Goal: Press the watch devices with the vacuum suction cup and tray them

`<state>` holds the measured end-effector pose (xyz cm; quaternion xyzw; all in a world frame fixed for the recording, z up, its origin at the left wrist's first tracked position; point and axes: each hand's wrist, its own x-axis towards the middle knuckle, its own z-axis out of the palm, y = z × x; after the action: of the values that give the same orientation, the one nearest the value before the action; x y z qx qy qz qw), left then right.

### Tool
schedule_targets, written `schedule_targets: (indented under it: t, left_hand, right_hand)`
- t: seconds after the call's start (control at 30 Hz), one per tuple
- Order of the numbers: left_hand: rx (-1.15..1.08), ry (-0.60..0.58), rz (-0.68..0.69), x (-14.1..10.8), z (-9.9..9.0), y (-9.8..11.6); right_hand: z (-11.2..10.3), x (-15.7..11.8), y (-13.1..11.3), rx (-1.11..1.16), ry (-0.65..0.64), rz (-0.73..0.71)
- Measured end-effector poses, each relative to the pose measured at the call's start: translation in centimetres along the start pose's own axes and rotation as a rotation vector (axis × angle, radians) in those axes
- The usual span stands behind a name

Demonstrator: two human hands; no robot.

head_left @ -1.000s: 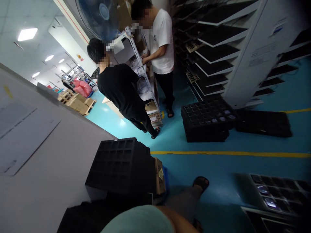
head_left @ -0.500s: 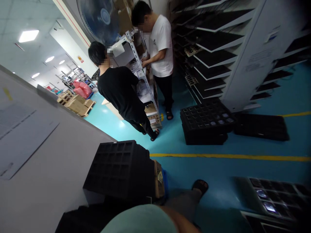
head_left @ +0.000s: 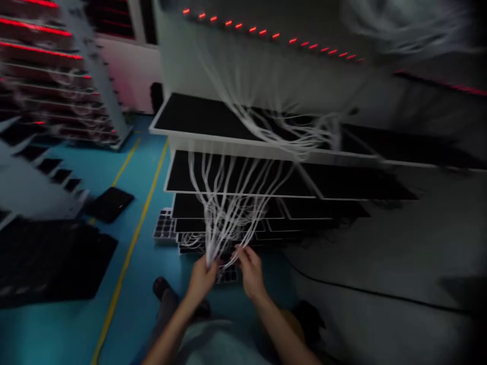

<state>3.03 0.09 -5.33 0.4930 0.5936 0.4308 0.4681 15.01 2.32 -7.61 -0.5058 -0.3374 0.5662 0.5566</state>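
A bundle of white cables (head_left: 224,218) hangs down over the front of a black shelf (head_left: 243,175) with white edges. My left hand (head_left: 202,276) is closed round the gathered lower part of the bundle. Just to its right, my right hand (head_left: 249,266) pinches a few of the cables between thumb and fingers. More white cables (head_left: 266,133) lie in a loose heap across the shelf above. The cable ends are hidden by my hands.
Black trays (head_left: 49,258) are stacked on the floor at the left, with a flat black panel (head_left: 110,204) beyond. A compartment tray (head_left: 165,224) stands by the lower shelves. One black cable (head_left: 361,290) runs along the right.
The view has swung from two people, a fan and trays to the cable shelves. Both my hands have come into view, holding white cables.
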Motion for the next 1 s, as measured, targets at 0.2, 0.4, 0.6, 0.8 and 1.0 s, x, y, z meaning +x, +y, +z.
schedule_targets:
  t: [0.2,0.4,0.6,0.8,1.0]
  left_hand:
    - [-0.121,0.131,-0.060,-0.3,-1.3,2.2]
    - [-0.255,0.067,-0.205,-1.3,0.3,3.4]
    - [-0.579,0.032,-0.328,-1.8,3.0,4.0]
    - [-0.492,0.029,-0.346,-1.3,1.4,4.3]
    - [-0.308,0.011,-0.277,-1.6,2.3,3.7]
  right_hand:
    - [-6.2,-0.3,-1.9,0.162,0.158,0.028]
    - [-9.0,-1.2,-3.5,0.274,0.215,-0.014]
    - [-6.1,-2.9,-3.4,0.532,-0.155,0.202]
    - [-7.4,-2.2,-2.9,0.339,-0.081,0.196]
    - [-7.2,-2.8,-1.9,0.127,-0.137,0.203]
